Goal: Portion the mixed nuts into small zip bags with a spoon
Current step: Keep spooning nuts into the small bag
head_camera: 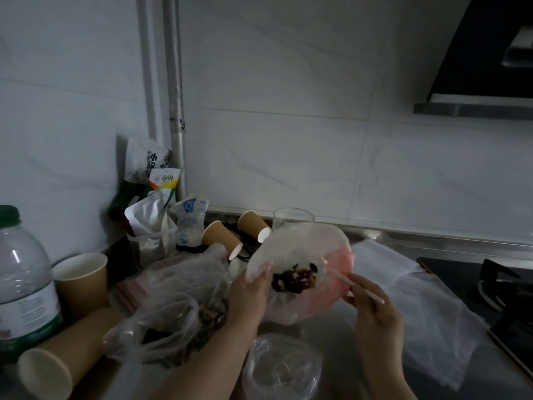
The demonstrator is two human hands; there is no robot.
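Note:
My left hand (250, 295) grips the left rim of a small clear zip bag (291, 246) with a pink strip and holds its mouth open above the counter. Dark mixed nuts (294, 280) lie inside the bag. My right hand (372, 306) pinches the thin white handle of a spoon (350, 282); its far end reaches into the bag and is hidden there. A crumpled clear bag holding more nuts (184, 316) lies on the counter left of my left hand.
Paper cups lie and stand on the left (79, 281) and at the back (222, 239). A water bottle (20, 281) stands at far left, with snack packets (161, 192) in the corner. A glass (292, 219) is behind the bag. Clear plastic sheets (418, 307) and a stove (501, 287) lie to the right.

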